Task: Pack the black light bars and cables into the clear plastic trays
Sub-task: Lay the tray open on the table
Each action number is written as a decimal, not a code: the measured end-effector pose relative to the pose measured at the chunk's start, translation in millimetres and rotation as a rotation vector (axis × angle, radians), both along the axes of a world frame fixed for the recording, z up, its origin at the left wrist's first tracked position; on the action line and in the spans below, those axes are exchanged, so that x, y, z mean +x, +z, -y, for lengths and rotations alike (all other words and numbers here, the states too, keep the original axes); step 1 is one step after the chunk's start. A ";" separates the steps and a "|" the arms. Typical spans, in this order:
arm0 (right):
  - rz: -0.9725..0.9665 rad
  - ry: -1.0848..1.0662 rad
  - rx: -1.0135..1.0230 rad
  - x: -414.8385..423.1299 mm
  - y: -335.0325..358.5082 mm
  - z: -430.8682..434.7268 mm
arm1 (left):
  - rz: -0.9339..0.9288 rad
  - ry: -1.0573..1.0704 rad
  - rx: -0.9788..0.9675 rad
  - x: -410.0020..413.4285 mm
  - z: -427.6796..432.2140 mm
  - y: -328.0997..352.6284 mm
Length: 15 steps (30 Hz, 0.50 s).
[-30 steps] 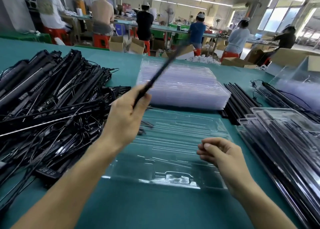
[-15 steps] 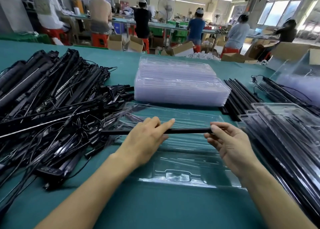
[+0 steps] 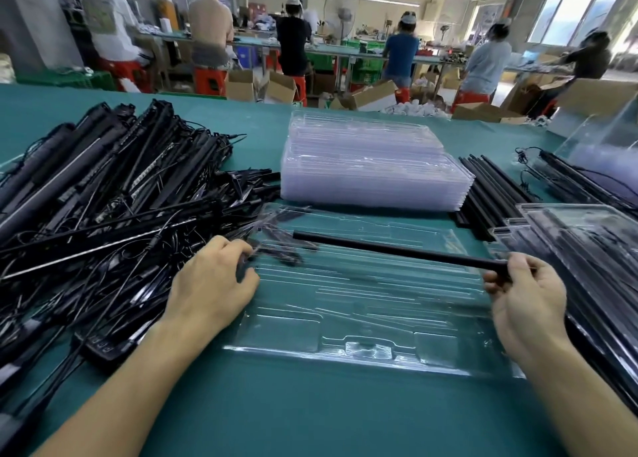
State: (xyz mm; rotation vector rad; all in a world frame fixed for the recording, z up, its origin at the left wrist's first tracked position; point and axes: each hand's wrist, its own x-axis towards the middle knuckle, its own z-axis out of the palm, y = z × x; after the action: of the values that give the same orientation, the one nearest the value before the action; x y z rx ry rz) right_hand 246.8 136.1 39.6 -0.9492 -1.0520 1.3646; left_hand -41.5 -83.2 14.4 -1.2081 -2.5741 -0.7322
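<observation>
A clear plastic tray (image 3: pixel 362 304) lies open on the green table in front of me. My right hand (image 3: pixel 524 294) grips the right end of a thin black bar (image 3: pixel 397 251), which slants over the tray's upper part with its left end free. My left hand (image 3: pixel 214 284) rests at the tray's left edge with curled fingers, against black pieces from the big pile of light bars and cables (image 3: pixel 103 208). Whether it holds one of them is hidden by the fingers.
A stack of clear trays (image 3: pixel 373 170) stands behind the open tray. Thin black bars (image 3: pixel 483 194) lie to its right. Filled trays (image 3: pixel 587 249) are piled at the right edge. Several workers sit at benches beyond the table.
My left hand has let go of the bar and moved left to the tray's edge by the pile. My right hand has shifted right and still holds the bar, now slanted.
</observation>
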 end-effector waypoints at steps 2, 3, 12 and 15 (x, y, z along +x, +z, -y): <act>0.035 -0.002 0.003 1.5 -2.7 -2.4 | 0.026 0.019 0.015 -0.6 -1.3 1.0; 0.054 0.001 0.002 2.2 -4.4 -3.9 | 0.036 0.021 0.028 0.3 -1.9 1.5; 0.244 0.065 0.032 0.7 -21.8 -12.3 | 0.133 0.014 0.048 1.9 2.6 2.0; 0.299 0.091 0.042 -0.3 -23.2 -13.9 | 0.157 0.026 0.043 2.0 3.2 4.3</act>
State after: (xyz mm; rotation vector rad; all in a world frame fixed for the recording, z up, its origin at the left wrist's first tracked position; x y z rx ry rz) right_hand 246.5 149.9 16.4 -1.1084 -1.3579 1.2942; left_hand -39.5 -86.3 18.7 -1.1444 -2.6781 -0.9057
